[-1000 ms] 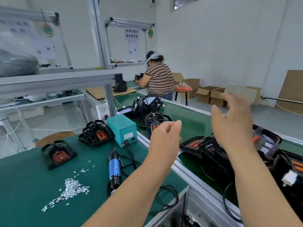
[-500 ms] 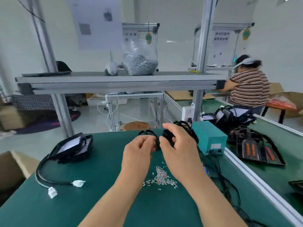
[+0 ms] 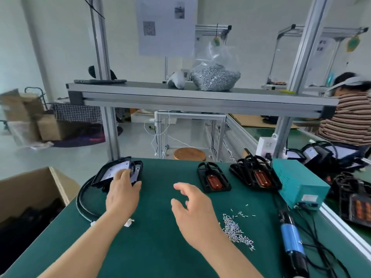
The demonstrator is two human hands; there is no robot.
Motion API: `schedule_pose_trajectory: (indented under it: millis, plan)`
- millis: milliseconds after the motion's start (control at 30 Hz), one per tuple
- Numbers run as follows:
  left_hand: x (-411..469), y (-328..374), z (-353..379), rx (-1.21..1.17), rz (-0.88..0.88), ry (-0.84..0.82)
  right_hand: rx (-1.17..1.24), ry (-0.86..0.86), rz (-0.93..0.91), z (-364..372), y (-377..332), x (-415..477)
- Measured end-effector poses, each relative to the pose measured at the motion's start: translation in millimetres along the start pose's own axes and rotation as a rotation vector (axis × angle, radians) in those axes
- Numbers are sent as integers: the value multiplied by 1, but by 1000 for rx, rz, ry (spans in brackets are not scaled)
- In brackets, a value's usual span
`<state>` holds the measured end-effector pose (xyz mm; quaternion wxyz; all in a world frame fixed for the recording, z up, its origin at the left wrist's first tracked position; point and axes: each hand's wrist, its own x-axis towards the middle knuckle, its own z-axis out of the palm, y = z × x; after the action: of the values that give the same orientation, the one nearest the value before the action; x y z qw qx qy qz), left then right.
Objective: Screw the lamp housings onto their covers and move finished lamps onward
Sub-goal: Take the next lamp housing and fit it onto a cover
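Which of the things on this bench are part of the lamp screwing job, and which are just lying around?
Job: lamp cover under the left hand; two black housings; loose screws; electric screwdriver; teal power box; bag of screws on the shelf.
Lying about: dark flat device and white object on the shelf; wooden stool.

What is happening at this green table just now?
A person is assembling lamps at a green workbench. The left hand lies on a lamp part with a black cable at the far left; whether it grips is unclear. The right hand hovers open, holding nothing. Two black housings, loose screws and an electric screwdriver lie to the right.
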<state>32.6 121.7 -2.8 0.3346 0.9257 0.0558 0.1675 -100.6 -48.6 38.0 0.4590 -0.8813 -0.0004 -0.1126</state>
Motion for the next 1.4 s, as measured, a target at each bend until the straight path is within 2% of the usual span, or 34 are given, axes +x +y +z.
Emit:
schedule_pose_trajectory:
  millis: [167, 267, 433, 533, 600, 667, 767, 833, 967, 1033, 1100, 1133, 1167, 1233, 1267, 1333, 1400]
  plan:
    - [41, -29, 1, 214, -96, -95, 110, -49, 128, 8, 6, 0]
    - [61, -39, -4, 279, -84, -102, 147, -37, 156, 10, 12, 1]
    - [62, -49, -18, 141, 30, 35, 158, -53, 179, 10, 16, 2]
    - [35, -32, -30, -168, 75, 162, 260, -59, 191, 10, 15, 6]
    - [6, -14, -37, -290, 171, 197, 347, -70, 235, 8, 15, 10]
    - [-30, 4, -40, -340, 297, 179, 532, -111, 322, 6, 13, 17]
    - [-88, 22, -33, -334, 498, 109, 967, -279, 431, -1, 14, 23]
    - [-118, 29, -23, -287, 625, 89, 1069, -360, 427, -5, 21, 21]
    - [-146, 33, -9, -284, 725, 2, 1108, -207, 523, -7, 41, 10]
    - [-146, 35, -16, -465, 643, -64, 1105, -141, 557, -17, 50, 3]
    - [-132, 29, -22, -582, 474, 36, 1104, -100, 549, -31, 59, -3]
    - [-119, 23, -24, -494, 377, 99, 1100, -88, 536, -40, 63, -6]
    - [-105, 16, -26, -324, 280, 96, 1099, -94, 521, -49, 65, -9]
    - [-81, 1, -27, 94, 90, -64, 1105, -136, 501, -64, 68, -16]
    - [-73, -8, -26, 231, 21, -154, 1104, -155, 495, -69, 69, -20]
    - [-64, -23, -24, 353, -61, -281, 1106, -191, 495, -76, 71, -28]
    - [-61, -31, -22, 349, -42, -325, 1101, -223, 522, -77, 75, -37]
